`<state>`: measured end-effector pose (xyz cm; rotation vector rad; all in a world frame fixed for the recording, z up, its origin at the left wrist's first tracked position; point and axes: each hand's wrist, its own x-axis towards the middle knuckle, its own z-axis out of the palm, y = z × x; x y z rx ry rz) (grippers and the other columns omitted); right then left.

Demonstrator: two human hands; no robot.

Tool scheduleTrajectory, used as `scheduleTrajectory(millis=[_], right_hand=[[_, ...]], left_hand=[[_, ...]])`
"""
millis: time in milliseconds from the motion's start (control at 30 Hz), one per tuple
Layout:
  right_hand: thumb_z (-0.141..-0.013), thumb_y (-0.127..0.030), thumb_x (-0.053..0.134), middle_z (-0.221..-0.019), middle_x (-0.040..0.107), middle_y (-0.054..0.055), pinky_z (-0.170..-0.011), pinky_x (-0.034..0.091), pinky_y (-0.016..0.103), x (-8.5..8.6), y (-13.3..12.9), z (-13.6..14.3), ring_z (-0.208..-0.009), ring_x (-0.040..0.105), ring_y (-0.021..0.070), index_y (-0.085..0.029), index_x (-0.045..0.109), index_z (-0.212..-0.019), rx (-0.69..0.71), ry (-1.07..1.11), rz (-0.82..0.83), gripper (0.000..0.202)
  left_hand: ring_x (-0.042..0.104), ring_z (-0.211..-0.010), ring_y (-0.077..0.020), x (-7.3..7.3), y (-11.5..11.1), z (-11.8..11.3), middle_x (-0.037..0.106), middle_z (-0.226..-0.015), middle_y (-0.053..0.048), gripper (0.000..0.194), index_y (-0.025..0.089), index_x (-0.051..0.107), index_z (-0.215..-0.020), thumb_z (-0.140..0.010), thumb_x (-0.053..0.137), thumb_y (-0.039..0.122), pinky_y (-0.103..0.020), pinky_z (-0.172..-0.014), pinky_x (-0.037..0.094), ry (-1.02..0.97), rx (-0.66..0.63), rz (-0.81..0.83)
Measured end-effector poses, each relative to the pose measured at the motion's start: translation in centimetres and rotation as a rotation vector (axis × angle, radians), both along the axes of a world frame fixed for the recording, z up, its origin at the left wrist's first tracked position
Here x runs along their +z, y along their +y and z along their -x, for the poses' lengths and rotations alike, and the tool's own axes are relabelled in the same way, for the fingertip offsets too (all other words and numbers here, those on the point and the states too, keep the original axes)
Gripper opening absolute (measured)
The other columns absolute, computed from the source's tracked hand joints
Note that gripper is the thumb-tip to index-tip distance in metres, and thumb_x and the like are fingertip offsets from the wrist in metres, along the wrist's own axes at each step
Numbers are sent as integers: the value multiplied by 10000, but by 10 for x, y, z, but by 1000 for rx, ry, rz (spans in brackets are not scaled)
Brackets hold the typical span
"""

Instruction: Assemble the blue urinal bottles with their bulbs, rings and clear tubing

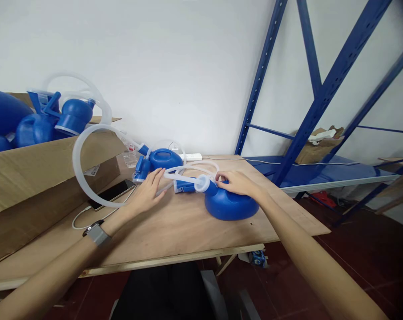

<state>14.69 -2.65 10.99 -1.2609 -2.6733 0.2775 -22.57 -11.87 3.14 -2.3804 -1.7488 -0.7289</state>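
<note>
A blue plastic bottle (231, 206) lies on the wooden table, its neck pointing left with a white ring at the mouth. My right hand (236, 183) is closed on the top of this bottle, around its handle area. A translucent hose (183, 177) runs in loops from the mouth. My left hand (151, 189) rests beside the hose with its fingers spread and palm down. Between the hands lies a blue fitting (184, 186). Behind my left hand stands a second blue bottle (166, 159) with its own blue fitting (141, 169) and hose.
At the left, a cardboard box (51, 164) holds several blue bottles and hoses. A phone (113, 194) with a cable, a clear plastic bottle (130, 158) and a power strip (192, 157) are on the table (175, 231). Blue shelving (310, 120) stands at the right.
</note>
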Motion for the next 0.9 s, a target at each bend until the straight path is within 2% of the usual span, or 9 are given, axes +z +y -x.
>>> scheduleTrajectory(millis=[67, 200, 300, 400, 500, 600, 667, 767, 900], right_hand=[[-964, -541, 461, -1077, 666, 47, -837, 324, 217, -3, 3, -12, -910, 541, 91, -184, 698, -1110, -49, -27, -58, 453], [-997, -585, 385, -1176, 645, 125, -1083, 365, 353, -19, 11, -35, -1132, 543, 205, -118, 705, -1084, -363, -6, -262, 573], [-991, -627, 379, -1342, 561, 149, -1238, 187, 608, -35, 16, -43, -1356, 426, 325, -169, 659, -1303, -645, 85, -422, 621], [-982, -695, 306, -1508, 410, 160, -1218, 179, 699, -45, 14, -44, -1440, 364, 382, -241, 418, -1576, -798, 230, -306, 755], [-930, -785, 336, -1586, 317, 150, -1252, 302, 605, -47, 0, -50, -1468, 377, 344, -250, 235, -1653, -694, 318, -137, 905], [-841, -861, 458, -1601, 312, 136, -1307, 328, 505, -51, -22, -63, -1485, 384, 284, -219, 268, -1639, -435, 323, -171, 1042], [-830, -856, 495, -1589, 335, 133, -1312, 346, 472, -59, -35, -72, -1490, 390, 260, -200, 343, -1605, -321, 303, -247, 1027], [-876, -804, 486, -1610, 309, 99, -1298, 372, 480, -79, -49, -82, -1520, 368, 250, -224, 466, -1529, -318, 252, -332, 873], [-911, -748, 486, -1638, 269, 69, -1273, 423, 461, -102, -50, -87, -1530, 370, 229, -234, 516, -1490, -327, 245, -448, 775]], left_hand=[[212, -1588, -350, -13, 7, -5, 199, -1690, -243, 860, 54, 137, -1647, -981, 426, 516, -520, -1277, 260, -65, 77, 51], [356, -1526, -381, -25, 21, -25, 350, -1635, -238, 867, 86, 279, -1629, -961, 435, 616, -533, -1241, 326, -121, 71, 217], [346, -1533, -371, -22, 30, -48, 334, -1666, -171, 819, 194, 229, -1666, -987, 420, 610, -551, -1245, 297, -140, 11, 250], [414, -1485, -374, -20, 41, -72, 386, -1637, -172, 742, 208, 289, -1640, -1008, 432, 569, -549, -1225, 310, -166, -24, 247], [479, -1429, -357, -23, 57, -91, 518, -1527, -188, 667, 189, 384, -1573, -1004, 488, 521, -518, -1198, 341, -197, -38, 234], [524, -1377, -336, -29, 78, -103, 557, -1468, -205, 640, 168, 389, -1537, -1004, 505, 501, -463, -1145, 395, -250, -15, 212], [557, -1331, -327, -31, 94, -109, 564, -1440, -228, 645, 143, 389, -1516, -998, 526, 500, -422, -1096, 431, -288, -1, 199], [620, -1211, -308, -34, 124, -119, 618, -1341, -233, 605, 115, 434, -1452, -990, 556, 486, -392, -1006, 478, -331, -15, 197], [664, -1052, -235, -37, 169, -141, 674, -1225, -165, 462, 121, 517, -1364, -1023, 525, 433, -372, -940, 515, -343, -102, 217]])
